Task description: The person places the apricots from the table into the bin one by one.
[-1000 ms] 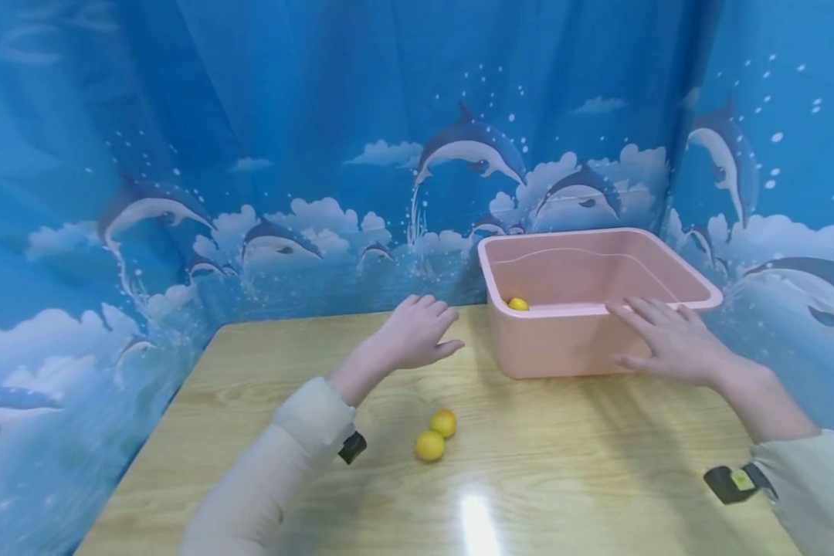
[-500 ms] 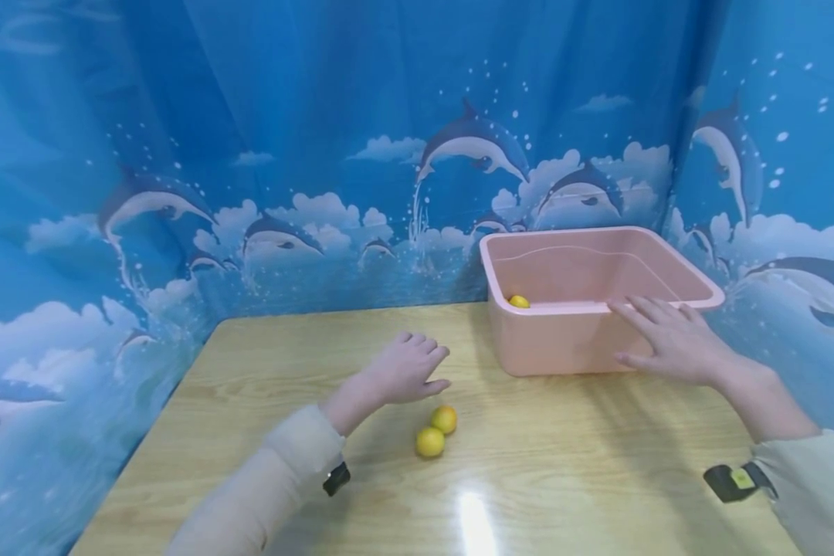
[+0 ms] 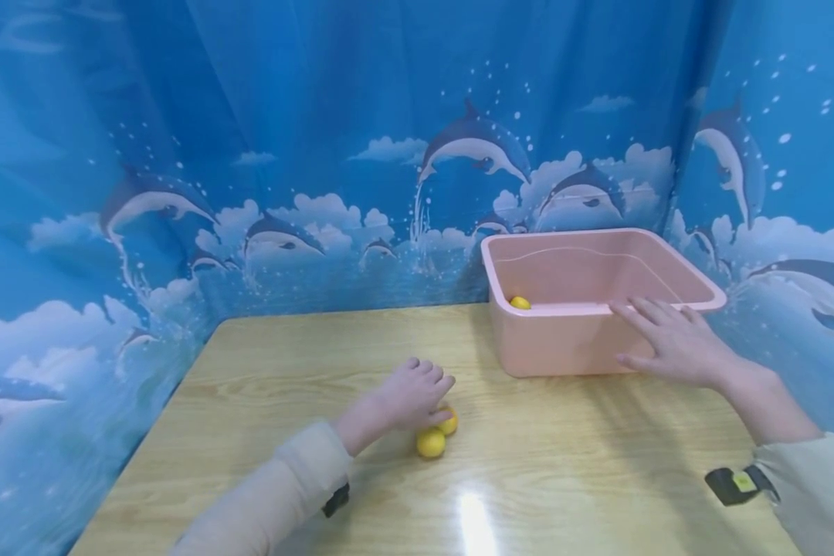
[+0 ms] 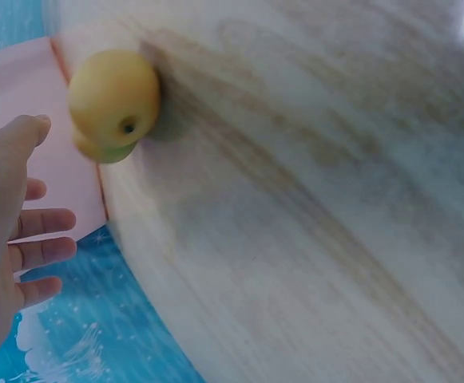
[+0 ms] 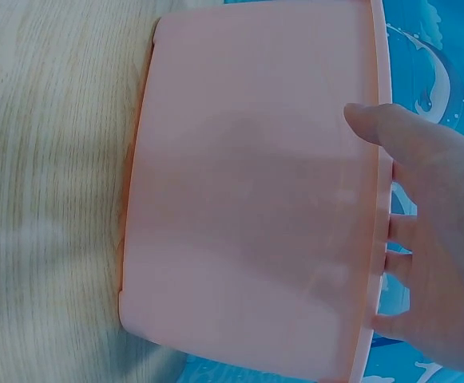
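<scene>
Two small round yellow fruits lie together on the wooden table [image 3: 306, 363]: a nearer fruit [image 3: 430, 443] and a farther, orange-tinged fruit [image 3: 449, 422]. My left hand [image 3: 406, 394] hovers beside them, its thumb overlapping the farther fruit in the head view. In the left wrist view, a gap shows between the thumb and the near fruit [image 4: 113, 94], which has a dark stem dimple. My right hand [image 3: 681, 344] rests its spread fingers at the front rim of a pink plastic bin [image 3: 549, 344]. Its thumb lies before the bin's outer wall [image 5: 247, 199].
Inside the bin's left front corner, another yellow fruit [image 3: 520, 303] shows partly above the rim. A blue curtain [image 3: 306, 139] printed with dolphins hangs behind the table and at both sides.
My left hand has come down and nearer from beside the bin to the two fruits on the table. The right hand stays at the bin's rim.
</scene>
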Motion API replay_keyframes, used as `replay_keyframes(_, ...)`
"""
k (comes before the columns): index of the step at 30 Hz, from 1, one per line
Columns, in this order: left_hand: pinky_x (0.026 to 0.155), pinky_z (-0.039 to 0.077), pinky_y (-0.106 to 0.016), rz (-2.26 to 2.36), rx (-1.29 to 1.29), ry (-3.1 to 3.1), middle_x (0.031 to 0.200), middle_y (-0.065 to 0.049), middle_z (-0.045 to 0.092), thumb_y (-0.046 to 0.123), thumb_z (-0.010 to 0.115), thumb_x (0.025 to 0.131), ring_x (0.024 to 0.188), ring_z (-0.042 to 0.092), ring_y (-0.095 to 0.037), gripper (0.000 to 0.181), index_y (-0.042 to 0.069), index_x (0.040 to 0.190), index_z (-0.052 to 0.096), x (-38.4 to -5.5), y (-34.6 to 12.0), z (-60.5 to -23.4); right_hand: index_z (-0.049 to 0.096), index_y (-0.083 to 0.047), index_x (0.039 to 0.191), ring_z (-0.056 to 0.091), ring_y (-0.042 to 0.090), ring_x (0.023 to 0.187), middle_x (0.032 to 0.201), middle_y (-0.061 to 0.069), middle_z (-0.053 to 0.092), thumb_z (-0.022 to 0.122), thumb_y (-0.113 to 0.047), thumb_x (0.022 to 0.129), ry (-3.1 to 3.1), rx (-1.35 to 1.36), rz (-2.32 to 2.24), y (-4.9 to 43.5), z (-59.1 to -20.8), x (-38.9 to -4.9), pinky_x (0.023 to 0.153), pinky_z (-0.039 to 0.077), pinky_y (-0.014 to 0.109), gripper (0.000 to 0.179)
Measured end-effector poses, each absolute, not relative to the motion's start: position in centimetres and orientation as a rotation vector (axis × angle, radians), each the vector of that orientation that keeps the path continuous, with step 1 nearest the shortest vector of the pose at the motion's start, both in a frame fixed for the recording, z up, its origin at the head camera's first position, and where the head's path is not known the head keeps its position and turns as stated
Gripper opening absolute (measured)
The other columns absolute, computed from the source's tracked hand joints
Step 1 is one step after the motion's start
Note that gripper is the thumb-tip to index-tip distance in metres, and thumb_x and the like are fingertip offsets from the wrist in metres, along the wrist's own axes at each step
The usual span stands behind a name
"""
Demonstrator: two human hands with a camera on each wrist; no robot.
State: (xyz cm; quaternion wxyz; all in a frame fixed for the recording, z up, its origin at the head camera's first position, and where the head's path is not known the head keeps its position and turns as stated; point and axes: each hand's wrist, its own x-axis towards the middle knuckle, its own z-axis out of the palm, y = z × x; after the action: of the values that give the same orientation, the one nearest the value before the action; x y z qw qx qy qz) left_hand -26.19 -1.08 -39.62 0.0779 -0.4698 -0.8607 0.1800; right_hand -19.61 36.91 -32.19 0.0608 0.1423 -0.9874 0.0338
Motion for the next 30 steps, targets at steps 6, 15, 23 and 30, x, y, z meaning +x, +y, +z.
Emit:
replay_keyframes(6, 0.084, 0.041, -0.036, 0.544, -1.362, -2.621, 0.100, 0.000, 0.059, 0.060, 0.040, 0.090, 0.093, 0.053, -0.018, 0.055, 0.014, 0.116, 0.056, -25.8, -0.9, -40.4, 0.022, -0.011, 0.147, 0.021, 0.049, 0.128, 0.143, 0.030, 0.024, 0.059, -0.051, 0.085, -2.992, 0.434, 0.108, 36.9, -32.4, -19.6, 0.095, 0.011, 0.069, 0.083)
replay_keyframes(15, 0.086, 0.040, -0.038, 0.533, -1.299, -2.717, 0.102, -0.002, 0.058, 0.065, 0.034, 0.089, 0.096, 0.052, -0.019, 0.062, 0.014, 0.117, 0.055, -25.5, -0.6, -41.2, 0.023, -0.010, 0.146, 0.022, 0.049, 0.128, 0.142, 0.030, 0.026, 0.060, -0.050, 0.085, -2.985, 0.431, 0.077, 36.9, -32.2, -19.7, 0.095, 0.012, 0.069, 0.082)
replay_keyframes(23, 0.086, 0.040, -0.037, 0.536, -1.263, -2.795, 0.098, 0.000, 0.057, 0.065, 0.035, 0.089, 0.093, 0.051, -0.018, 0.060, 0.015, 0.114, 0.058, -25.0, -0.2, -41.6, 0.024, -0.010, 0.146, 0.023, 0.048, 0.127, 0.142, 0.029, 0.026, 0.062, -0.047, 0.085, -2.968, 0.451, 0.087, 37.0, -32.2, -19.7, 0.094, 0.013, 0.069, 0.081)
replay_keyframes(30, 0.084, 0.040, -0.035, 0.540, -1.236, -2.816, 0.092, 0.001, 0.055, 0.065, 0.037, 0.088, 0.089, 0.050, -0.016, 0.059, 0.015, 0.110, 0.059, -24.9, 0.1, -41.9, 0.024, -0.010, 0.146, 0.023, 0.048, 0.128, 0.142, 0.029, 0.027, 0.062, -0.045, 0.085, -2.964, 0.451, 0.087, 36.9, -32.2, -19.7, 0.095, 0.013, 0.069, 0.080)
